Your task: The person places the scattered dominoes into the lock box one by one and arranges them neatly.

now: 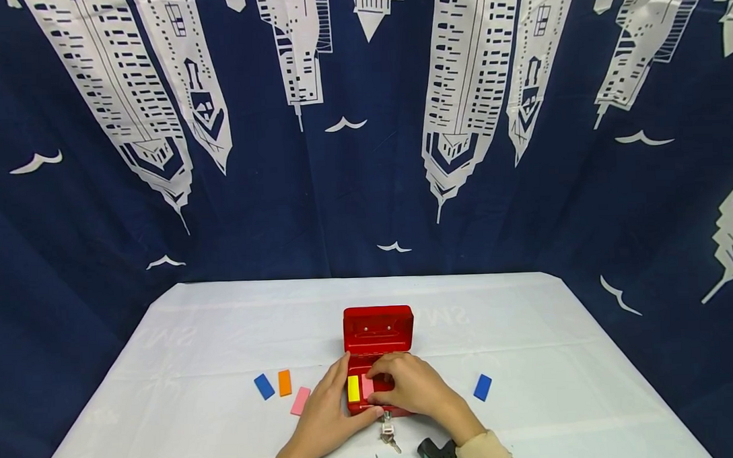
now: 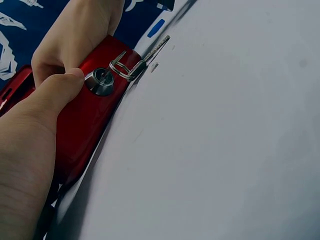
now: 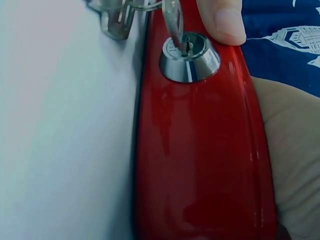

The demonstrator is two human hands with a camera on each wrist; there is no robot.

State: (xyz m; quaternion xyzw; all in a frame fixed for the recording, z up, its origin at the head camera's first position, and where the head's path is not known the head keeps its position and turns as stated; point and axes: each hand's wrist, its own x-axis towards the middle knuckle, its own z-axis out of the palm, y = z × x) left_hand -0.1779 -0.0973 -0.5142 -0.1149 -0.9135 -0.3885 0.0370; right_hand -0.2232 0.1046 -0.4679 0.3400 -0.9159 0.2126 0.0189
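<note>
A red metal cash box (image 1: pixel 379 331) stands with its lid up on the white table. My left hand (image 1: pixel 327 419) grips its near left corner, fingers along the left side and thumb on the front beside the lock (image 2: pixel 100 81). Keys on a ring (image 2: pixel 131 70) hang from that lock. Inside, a yellow block (image 1: pixel 353 389) lies at the left. Just right of it, my right hand (image 1: pixel 411 382) pinches a pink block (image 1: pixel 367 386) between thumb and fingers. The right wrist view shows the box front (image 3: pixel 200 150) close up, with the block hidden.
Left of the box lie a blue block (image 1: pixel 264 387), an orange block (image 1: pixel 284 383) and another pink block (image 1: pixel 300 401), near the left hand. A second blue block (image 1: pixel 482 387) lies to the right. Behind the table hangs a navy patterned cloth (image 1: pixel 365 188).
</note>
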